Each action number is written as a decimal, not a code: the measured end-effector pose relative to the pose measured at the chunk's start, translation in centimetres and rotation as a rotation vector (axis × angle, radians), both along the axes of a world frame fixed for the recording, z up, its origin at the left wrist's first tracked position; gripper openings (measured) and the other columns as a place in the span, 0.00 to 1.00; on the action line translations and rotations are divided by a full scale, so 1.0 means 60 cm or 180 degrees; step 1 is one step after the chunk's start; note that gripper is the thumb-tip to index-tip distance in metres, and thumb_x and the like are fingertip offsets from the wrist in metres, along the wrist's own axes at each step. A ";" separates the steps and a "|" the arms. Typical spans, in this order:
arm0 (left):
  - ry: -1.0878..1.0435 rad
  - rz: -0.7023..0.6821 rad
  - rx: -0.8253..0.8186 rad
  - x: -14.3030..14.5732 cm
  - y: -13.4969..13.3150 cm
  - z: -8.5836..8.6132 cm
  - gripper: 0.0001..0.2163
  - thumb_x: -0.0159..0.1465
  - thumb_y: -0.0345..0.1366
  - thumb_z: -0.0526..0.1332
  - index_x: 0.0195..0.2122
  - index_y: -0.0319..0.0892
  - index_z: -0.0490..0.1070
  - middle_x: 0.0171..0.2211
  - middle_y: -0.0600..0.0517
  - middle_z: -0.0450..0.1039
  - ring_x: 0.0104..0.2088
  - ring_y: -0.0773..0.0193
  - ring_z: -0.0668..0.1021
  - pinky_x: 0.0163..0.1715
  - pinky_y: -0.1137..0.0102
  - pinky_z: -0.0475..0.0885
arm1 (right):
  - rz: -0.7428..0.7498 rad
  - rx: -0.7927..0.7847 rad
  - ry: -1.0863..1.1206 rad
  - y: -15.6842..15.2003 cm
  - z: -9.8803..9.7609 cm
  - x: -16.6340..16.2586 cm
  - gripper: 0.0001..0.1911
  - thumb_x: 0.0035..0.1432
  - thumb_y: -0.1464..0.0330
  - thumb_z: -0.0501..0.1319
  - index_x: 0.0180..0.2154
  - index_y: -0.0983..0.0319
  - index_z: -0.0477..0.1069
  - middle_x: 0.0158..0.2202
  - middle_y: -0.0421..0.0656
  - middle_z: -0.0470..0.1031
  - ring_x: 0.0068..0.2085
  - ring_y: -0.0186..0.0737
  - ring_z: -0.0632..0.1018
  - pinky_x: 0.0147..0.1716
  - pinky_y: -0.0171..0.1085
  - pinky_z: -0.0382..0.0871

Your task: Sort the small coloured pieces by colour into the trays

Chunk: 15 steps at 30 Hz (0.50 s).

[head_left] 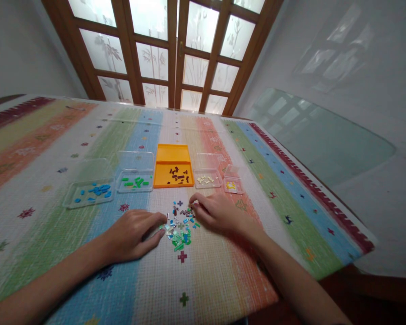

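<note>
A loose pile of small building bricks (pixel 181 239), mostly green with blue, white, brown and grey ones, lies on the striped tablecloth between my hands. My left hand (pixel 135 234) rests at the pile's left edge, thumb and forefinger apart, tips beside some pale pieces. Over the pile's upper right side is my right hand (pixel 216 212), its fingers curled and pinched together. Whatever sits between those fingertips is too small to make out. Behind the pile, an orange case (pixel 173 186) with its lid raised holds dark brown bricks (pixel 179 176).
Clear lidded boxes stand in a row beside the case: one with blue pieces (pixel 101 189), one with green bricks (pixel 137 182), one with cream bricks (pixel 205 179), and a small one with yellow pieces (pixel 230 185). The tablecloth (pixel 162 289) reaches towards wooden glazed doors (pixel 176 58).
</note>
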State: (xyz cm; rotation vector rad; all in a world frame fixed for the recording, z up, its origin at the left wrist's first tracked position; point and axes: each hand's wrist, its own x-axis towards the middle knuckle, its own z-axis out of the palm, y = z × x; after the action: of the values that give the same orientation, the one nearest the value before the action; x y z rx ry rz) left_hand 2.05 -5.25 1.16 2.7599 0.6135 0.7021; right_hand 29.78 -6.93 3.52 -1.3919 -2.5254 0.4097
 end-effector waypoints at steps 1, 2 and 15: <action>-0.0018 -0.0039 0.0019 0.000 0.001 -0.002 0.08 0.71 0.34 0.54 0.44 0.39 0.72 0.28 0.52 0.78 0.27 0.62 0.81 0.29 0.68 0.73 | -0.0014 0.0024 0.0037 0.000 -0.002 -0.001 0.15 0.69 0.67 0.48 0.46 0.63 0.71 0.30 0.44 0.77 0.27 0.35 0.71 0.29 0.36 0.53; -0.0035 -0.0085 0.0035 0.000 0.002 -0.003 0.09 0.71 0.34 0.54 0.44 0.40 0.73 0.29 0.52 0.78 0.27 0.62 0.81 0.29 0.68 0.73 | -0.0022 0.0046 0.0070 0.000 -0.004 -0.001 0.16 0.69 0.67 0.47 0.46 0.64 0.71 0.31 0.45 0.77 0.27 0.35 0.71 0.30 0.36 0.54; 0.0025 -0.0086 0.0074 0.001 0.004 -0.006 0.11 0.73 0.33 0.51 0.41 0.40 0.73 0.30 0.51 0.79 0.28 0.61 0.81 0.30 0.68 0.73 | 0.0130 0.0241 -0.0251 0.003 -0.024 -0.009 0.15 0.65 0.69 0.48 0.43 0.63 0.72 0.28 0.43 0.77 0.25 0.34 0.68 0.28 0.36 0.50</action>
State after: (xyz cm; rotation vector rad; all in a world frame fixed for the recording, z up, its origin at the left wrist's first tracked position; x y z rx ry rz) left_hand 2.10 -5.02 0.81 2.7880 0.5723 0.6973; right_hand 29.23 -6.73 2.09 -1.3565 -2.6068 0.2684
